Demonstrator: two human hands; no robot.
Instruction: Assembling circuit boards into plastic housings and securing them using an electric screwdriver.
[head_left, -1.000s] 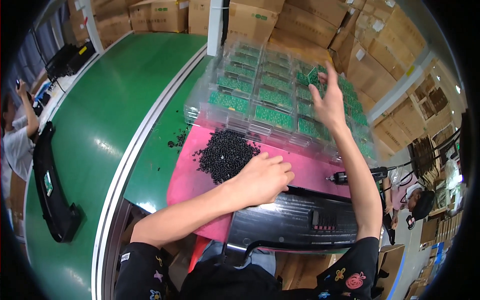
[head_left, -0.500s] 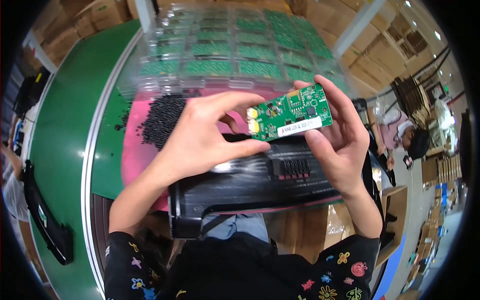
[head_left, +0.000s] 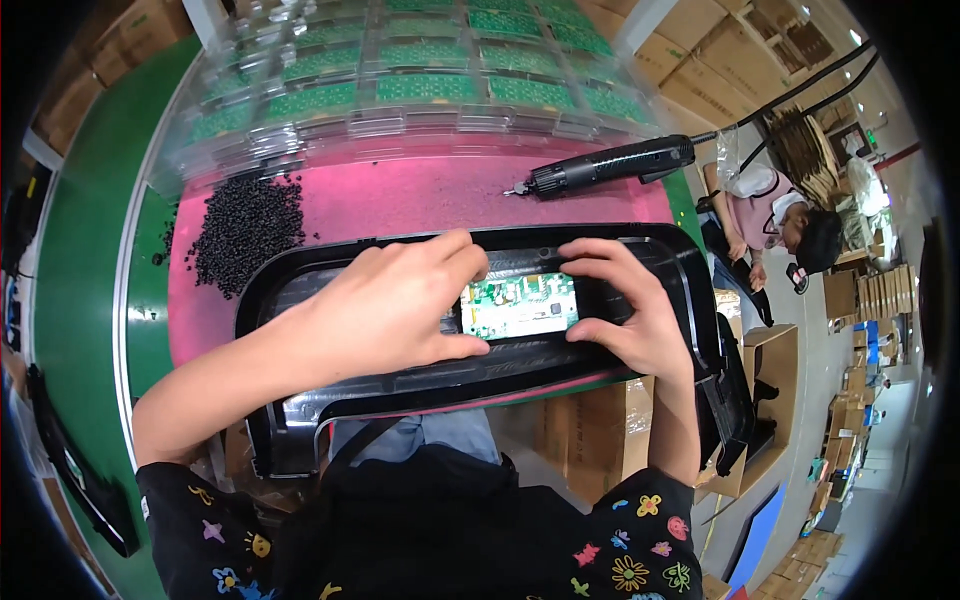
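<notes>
A green circuit board (head_left: pixel 519 305), its face brightly lit, lies level in or just over the middle of a long black plastic housing (head_left: pixel 400 385). My left hand (head_left: pixel 405 305) is closed on the board's left end, thumb at the near edge and fingers at the far edge. At the other end my right hand (head_left: pixel 635 315) grips it the same way, thumb near and fingers far. Whether the board rests on the housing's floor I cannot tell, since the fingers cover both ends.
Beyond the housing, a black electric screwdriver (head_left: pixel 610 168) lies on the pink mat (head_left: pixel 420 195). A heap of small black screws (head_left: pixel 245 230) sits at the left. Clear trays of green boards (head_left: pixel 425 88) are stacked behind. A co-worker (head_left: pixel 770 215) is at the right, near an open carton (head_left: pixel 770 400).
Both hands have lowered the board from above the housing to its middle, laying it flatter. The view has shifted, bringing the screwdriver and more of the housing into sight.
</notes>
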